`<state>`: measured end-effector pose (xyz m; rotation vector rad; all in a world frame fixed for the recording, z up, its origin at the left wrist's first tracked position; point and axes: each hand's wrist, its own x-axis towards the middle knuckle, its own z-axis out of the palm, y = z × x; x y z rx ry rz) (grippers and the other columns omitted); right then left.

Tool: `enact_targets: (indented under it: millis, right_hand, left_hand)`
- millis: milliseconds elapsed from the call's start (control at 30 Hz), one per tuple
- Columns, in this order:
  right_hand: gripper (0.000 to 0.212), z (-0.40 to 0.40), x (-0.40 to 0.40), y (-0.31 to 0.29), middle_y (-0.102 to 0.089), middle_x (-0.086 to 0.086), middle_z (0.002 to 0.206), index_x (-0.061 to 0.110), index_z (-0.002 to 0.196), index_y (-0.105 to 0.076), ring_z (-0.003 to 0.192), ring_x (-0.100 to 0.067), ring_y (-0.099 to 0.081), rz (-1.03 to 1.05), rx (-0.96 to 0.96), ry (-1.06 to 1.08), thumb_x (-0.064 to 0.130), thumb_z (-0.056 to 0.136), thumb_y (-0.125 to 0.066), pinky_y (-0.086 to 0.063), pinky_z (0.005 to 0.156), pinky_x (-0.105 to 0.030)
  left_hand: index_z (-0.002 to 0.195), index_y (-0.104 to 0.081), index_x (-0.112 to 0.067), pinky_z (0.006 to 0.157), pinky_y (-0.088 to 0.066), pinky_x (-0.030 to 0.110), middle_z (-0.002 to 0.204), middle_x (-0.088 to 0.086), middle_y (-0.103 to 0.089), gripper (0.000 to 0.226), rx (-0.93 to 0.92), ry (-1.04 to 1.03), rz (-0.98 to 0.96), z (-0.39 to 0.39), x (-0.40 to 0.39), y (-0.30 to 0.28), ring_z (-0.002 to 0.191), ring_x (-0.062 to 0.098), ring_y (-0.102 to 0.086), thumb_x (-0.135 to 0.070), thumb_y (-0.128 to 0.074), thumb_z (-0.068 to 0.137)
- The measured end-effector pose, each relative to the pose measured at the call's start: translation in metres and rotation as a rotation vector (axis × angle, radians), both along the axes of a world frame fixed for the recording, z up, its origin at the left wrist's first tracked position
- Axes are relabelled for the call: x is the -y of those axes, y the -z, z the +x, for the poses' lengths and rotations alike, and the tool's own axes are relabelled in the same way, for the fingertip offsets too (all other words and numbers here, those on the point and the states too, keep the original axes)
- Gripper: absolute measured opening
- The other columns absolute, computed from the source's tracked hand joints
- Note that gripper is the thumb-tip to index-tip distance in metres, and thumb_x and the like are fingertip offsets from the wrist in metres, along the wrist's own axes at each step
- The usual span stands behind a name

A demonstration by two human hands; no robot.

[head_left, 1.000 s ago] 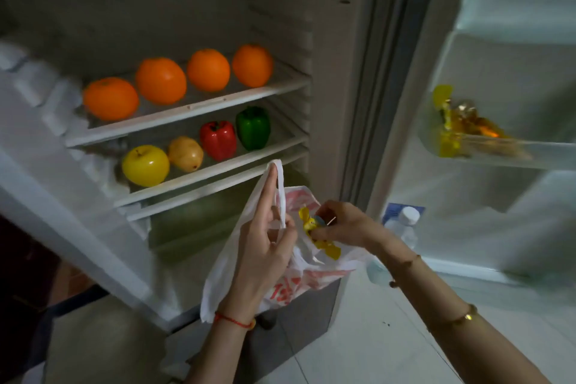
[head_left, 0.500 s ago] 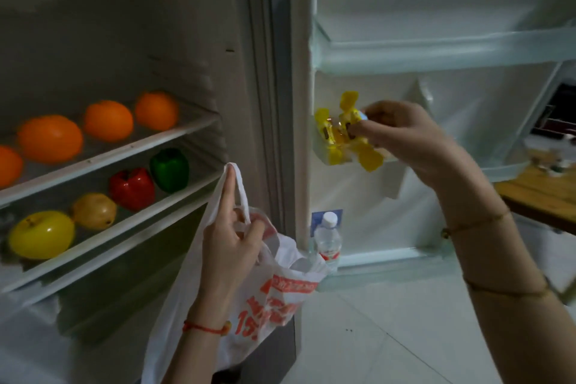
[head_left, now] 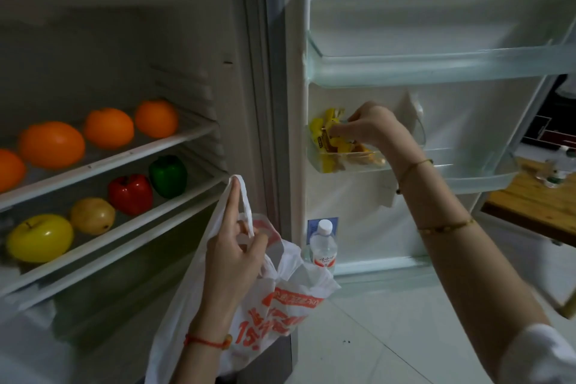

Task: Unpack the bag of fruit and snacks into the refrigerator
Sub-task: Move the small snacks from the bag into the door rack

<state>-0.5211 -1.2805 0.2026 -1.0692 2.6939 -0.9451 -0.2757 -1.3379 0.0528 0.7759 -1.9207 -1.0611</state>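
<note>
Refrigerator interior (head_left: 124,40), door open. Right hand (head_left: 371,126): grip closed on yellow-wrapped snacks (head_left: 330,131), now lowered into the middle door bin (head_left: 467,178), where half a second ago it was held above the rim. Left hand (head_left: 233,252): grip pinching the white plastic bag (head_left: 280,305) handles, unchanged. Left of the bag grip: oranges (head_left: 109,128), peppers (head_left: 131,193). Water bottle (head_left: 324,243) below the snack grip.
</note>
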Motion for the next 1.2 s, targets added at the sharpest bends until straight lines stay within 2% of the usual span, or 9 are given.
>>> enact_targets:
  millis: [100, 267, 433, 533, 600, 767, 933, 1067, 1200]
  right_hand:
    - [0.049, 0.005, 0.000, 0.002, -0.058, -0.014, 0.069, -0.001, 0.076, -0.068, 0.066, -0.024, -0.053, 0.039, -0.051, -0.036, 0.047, 0.077, -0.074, -0.039, 0.055, -0.030]
    - [0.061, 0.016, -0.014, 0.010, -0.071, -0.014, 0.093, 0.001, 0.109, -0.068, 0.083, -0.022, -0.065, -0.217, -0.198, -0.010, 0.052, 0.076, -0.075, -0.055, 0.083, -0.037]
    - [0.021, 0.049, -0.034, 0.020, -0.070, -0.001, 0.073, 0.012, 0.085, -0.073, 0.067, -0.011, -0.064, -0.484, -0.268, -0.196, 0.030, 0.078, -0.079, -0.052, 0.071, -0.022]
    - [0.006, 0.072, -0.027, 0.047, -0.070, 0.006, 0.072, 0.015, 0.083, -0.075, 0.063, -0.002, -0.062, -0.299, -0.198, -0.449, 0.019, 0.079, -0.077, -0.049, 0.064, -0.012]
    - [0.006, 0.085, -0.014, 0.073, -0.067, 0.008, 0.072, 0.015, 0.085, -0.075, 0.064, -0.005, -0.061, -0.135, -0.181, -0.573, 0.014, 0.079, -0.073, -0.045, 0.064, -0.015]
    - [0.029, 0.106, 0.010, 0.147, -0.066, 0.007, 0.091, 0.023, 0.113, -0.068, 0.075, -0.006, -0.055, 0.323, -0.119, -0.816, 0.023, 0.085, -0.072, -0.036, 0.061, -0.005]
    - [0.043, 0.117, 0.021, 0.202, -0.058, 0.004, 0.123, 0.028, 0.132, -0.052, 0.101, -0.016, -0.058, 0.499, -0.307, -0.868, 0.018, 0.091, -0.063, -0.048, 0.080, -0.018]
    - [0.037, 0.127, 0.039, 0.224, -0.055, -0.009, 0.133, 0.013, 0.129, -0.054, 0.114, -0.027, -0.059, 0.509, -0.599, -0.933, 0.006, 0.093, -0.055, -0.050, 0.096, -0.034]
    - [0.047, 0.136, 0.061, 0.235, -0.046, -0.009, 0.136, 0.017, 0.133, -0.044, 0.110, -0.028, -0.059, 0.422, -0.592, -1.060, 0.002, 0.090, -0.057, -0.054, 0.091, -0.035]
  left_hand:
    - [0.151, -0.014, -0.053, 0.069, -0.063, 0.033, 0.122, -0.037, -0.040, 0.090, 0.003, -0.016, 0.012, 0.005, 0.001, 0.000, 0.093, 0.007, -0.067, -0.011, -0.065, 0.090]
    - [0.153, -0.014, -0.047, 0.064, -0.060, 0.024, 0.098, -0.064, -0.026, 0.087, 0.004, -0.033, 0.027, 0.016, 0.005, -0.005, 0.081, -0.022, -0.058, -0.006, -0.060, 0.092]
    - [0.150, -0.012, -0.055, 0.064, -0.062, 0.042, 0.098, -0.066, -0.036, 0.089, -0.016, -0.056, 0.007, 0.027, 0.008, -0.011, 0.071, 0.003, -0.060, -0.003, -0.057, 0.094]
    - [0.148, -0.013, -0.060, 0.062, -0.061, 0.026, 0.149, -0.028, -0.035, 0.090, -0.068, -0.097, -0.015, 0.036, 0.012, -0.014, 0.081, -0.005, -0.065, -0.003, -0.056, 0.093]
    - [0.146, -0.013, -0.063, 0.061, -0.058, 0.020, 0.157, -0.005, -0.035, 0.091, -0.078, -0.129, -0.020, 0.042, 0.014, -0.014, 0.088, -0.004, -0.066, -0.002, -0.056, 0.093]
    - [0.146, -0.013, -0.062, 0.056, -0.055, 0.018, 0.143, 0.010, -0.052, 0.089, -0.119, -0.171, 0.040, 0.059, 0.010, -0.017, 0.088, 0.016, -0.070, -0.003, -0.055, 0.094]
    - [0.149, -0.015, -0.057, 0.055, -0.059, 0.037, 0.091, 0.015, -0.069, 0.089, -0.101, -0.247, 0.070, 0.081, 0.005, -0.012, 0.073, 0.039, -0.066, 0.000, -0.054, 0.093]
    - [0.151, -0.017, -0.053, 0.050, -0.053, 0.026, 0.085, 0.006, -0.071, 0.090, -0.102, -0.342, 0.089, 0.103, -0.001, -0.006, 0.062, 0.025, -0.065, 0.002, -0.056, 0.091]
    - [0.150, -0.018, -0.055, 0.057, -0.056, 0.036, 0.102, 0.014, -0.070, 0.092, -0.113, -0.457, 0.088, 0.128, -0.007, -0.005, 0.071, 0.029, -0.066, 0.005, -0.055, 0.089]
